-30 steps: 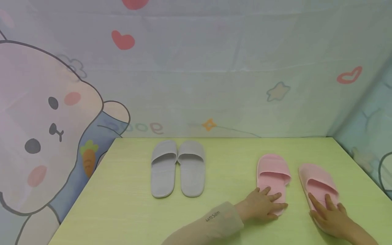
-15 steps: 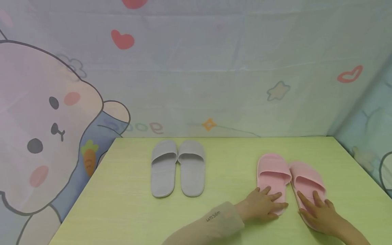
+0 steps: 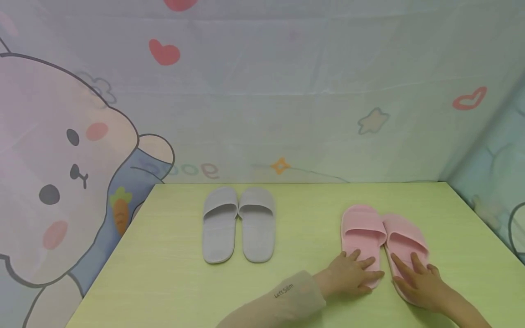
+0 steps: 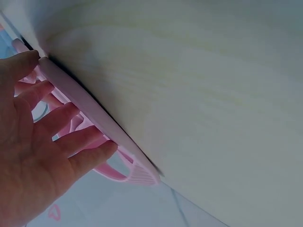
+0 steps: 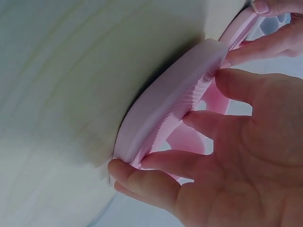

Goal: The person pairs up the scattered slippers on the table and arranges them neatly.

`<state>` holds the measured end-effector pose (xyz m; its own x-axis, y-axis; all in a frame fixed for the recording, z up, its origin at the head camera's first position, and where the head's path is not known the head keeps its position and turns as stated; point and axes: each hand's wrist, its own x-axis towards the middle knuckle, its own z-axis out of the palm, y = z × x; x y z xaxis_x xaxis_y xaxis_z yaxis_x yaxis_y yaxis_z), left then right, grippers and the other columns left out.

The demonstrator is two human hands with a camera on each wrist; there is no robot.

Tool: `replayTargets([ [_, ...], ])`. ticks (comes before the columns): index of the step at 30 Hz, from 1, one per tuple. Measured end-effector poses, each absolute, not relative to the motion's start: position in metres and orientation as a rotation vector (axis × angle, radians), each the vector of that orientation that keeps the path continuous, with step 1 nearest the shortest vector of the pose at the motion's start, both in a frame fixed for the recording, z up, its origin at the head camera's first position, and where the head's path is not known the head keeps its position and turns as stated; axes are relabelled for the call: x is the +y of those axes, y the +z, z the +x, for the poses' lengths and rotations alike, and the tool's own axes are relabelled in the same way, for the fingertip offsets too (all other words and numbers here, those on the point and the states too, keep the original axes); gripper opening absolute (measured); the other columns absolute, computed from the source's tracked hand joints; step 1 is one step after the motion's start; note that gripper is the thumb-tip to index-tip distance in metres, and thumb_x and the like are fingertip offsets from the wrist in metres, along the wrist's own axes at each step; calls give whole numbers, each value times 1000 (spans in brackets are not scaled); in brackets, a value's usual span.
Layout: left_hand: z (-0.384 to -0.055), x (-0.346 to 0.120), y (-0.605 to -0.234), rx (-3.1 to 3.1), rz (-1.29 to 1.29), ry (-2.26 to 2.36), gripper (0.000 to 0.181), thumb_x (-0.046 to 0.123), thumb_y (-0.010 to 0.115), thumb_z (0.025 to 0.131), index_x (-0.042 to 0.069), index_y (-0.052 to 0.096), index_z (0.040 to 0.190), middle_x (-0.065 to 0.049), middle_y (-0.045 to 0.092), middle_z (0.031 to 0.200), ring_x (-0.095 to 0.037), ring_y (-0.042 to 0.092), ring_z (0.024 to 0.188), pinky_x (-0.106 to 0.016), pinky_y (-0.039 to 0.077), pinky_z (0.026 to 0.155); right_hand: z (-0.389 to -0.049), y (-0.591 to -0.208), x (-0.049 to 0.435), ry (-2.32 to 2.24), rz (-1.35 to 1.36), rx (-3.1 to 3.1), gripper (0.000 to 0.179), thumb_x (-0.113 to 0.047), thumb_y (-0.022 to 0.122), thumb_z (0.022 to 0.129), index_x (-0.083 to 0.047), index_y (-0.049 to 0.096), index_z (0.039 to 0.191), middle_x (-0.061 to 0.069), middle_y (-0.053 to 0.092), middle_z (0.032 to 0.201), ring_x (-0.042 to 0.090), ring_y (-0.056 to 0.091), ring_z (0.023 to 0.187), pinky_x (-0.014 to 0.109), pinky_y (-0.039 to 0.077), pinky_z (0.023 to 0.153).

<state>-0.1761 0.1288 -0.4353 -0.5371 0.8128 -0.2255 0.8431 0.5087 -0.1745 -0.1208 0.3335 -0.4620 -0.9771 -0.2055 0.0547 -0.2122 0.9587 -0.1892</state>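
Observation:
Two pink slippers sit side by side on the right part of the table. My left hand [image 3: 348, 273] rests on the heel end of the left pink slipper [image 3: 362, 218], fingers spread over its insole. On the right pink slipper [image 3: 406, 230], my right hand [image 3: 422, 284] lies with spread fingers, the thumb by its left edge. The two slippers meet near their straps, while their heels stand apart. The right one is angled, heel to the right. Both wrist views show fingertips touching the pink soles, with the left hand [image 4: 42, 137] and right hand [image 5: 236, 146] fairly straight-fingered.
Left of the pink pair, a grey slipper [image 3: 219, 237] and its mate, another grey slipper [image 3: 258, 237], stand together near the back of the yellow-green table [image 3: 172, 291]. Behind the table hangs a printed cloth [image 3: 254, 118] with a cartoon bear.
My right hand has slid the right pink slipper leftward until it touches the left one. The left pink slipper has shifted slightly left. My left hand has barely moved, and the grey slippers stay put.

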Motion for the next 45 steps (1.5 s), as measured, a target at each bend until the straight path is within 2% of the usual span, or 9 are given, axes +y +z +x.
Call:
replayTargets([
  [7, -175, 126, -434, 2628, 1424, -352, 52, 52, 34, 90, 46, 16, 138, 14, 16, 148, -19, 24, 135, -34, 29, 106, -122, -464, 331, 394, 376, -3033, 62, -30, 51, 89, -22, 22, 142, 47, 32, 123, 57, 37, 112, 64, 23, 89],
  [14, -175, 127, -437, 2631, 1379, -336, 52, 50, 35, 91, 44, 17, 139, 11, 18, 149, -22, 24, 135, -37, 29, 106, -124, -462, 327, 487, 418, -3039, 63, -29, 57, 85, -24, 27, 141, 47, 30, 125, 58, 35, 113, 65, 19, 92],
  [18, -176, 125, -438, 2663, 1364, -365, 51, 49, 35, 91, 44, 17, 139, 11, 21, 148, -23, 26, 134, -37, 31, 105, -126, -458, 321, 525, 450, -3053, 69, -32, 59, 83, -29, 23, 141, 46, 29, 127, 62, 33, 112, 66, 18, 93],
  [25, -180, 114, -435, 2693, 1363, -415, 51, 51, 33, 91, 44, 17, 139, 12, 20, 148, -21, 27, 134, -36, 32, 105, -129, -456, 314, 606, 469, -3092, 67, -34, 56, 85, -32, 20, 142, 43, 21, 133, 67, 17, 115, 70, 11, 94],
  [31, -182, 105, -432, 2684, 1331, -411, 50, 52, 30, 91, 46, 15, 138, 15, 16, 148, -18, 24, 136, -38, 29, 107, -129, -456, 311, 536, 508, -3133, 66, -34, 52, 88, -33, 15, 142, 42, 19, 135, 73, 11, 110, 76, 20, 83],
  [33, -182, 104, -432, 2681, 1331, -411, 50, 53, 29, 91, 46, 14, 138, 16, 15, 148, -17, 23, 136, -38, 28, 107, -129, -456, 311, 505, 510, -3150, 66, -35, 51, 88, -34, 13, 143, 41, 19, 136, 73, 10, 110, 76, 23, 81],
  [38, -182, 103, -432, 2683, 1333, -419, 50, 53, 28, 91, 46, 13, 138, 16, 15, 148, -17, 23, 136, -38, 28, 107, -130, -459, 312, 378, 515, -3144, 66, -38, 49, 89, -37, 10, 142, 36, 23, 138, 63, 18, 119, 72, 26, 85],
  [45, -183, 103, -432, 2679, 1336, -424, 51, 53, 29, 90, 46, 14, 138, 16, 15, 148, -17, 24, 136, -38, 29, 107, -132, -461, 314, 321, 515, -3157, 65, -41, 48, 88, -40, 10, 141, 32, 26, 139, 56, 23, 123, 74, 23, 86],
])
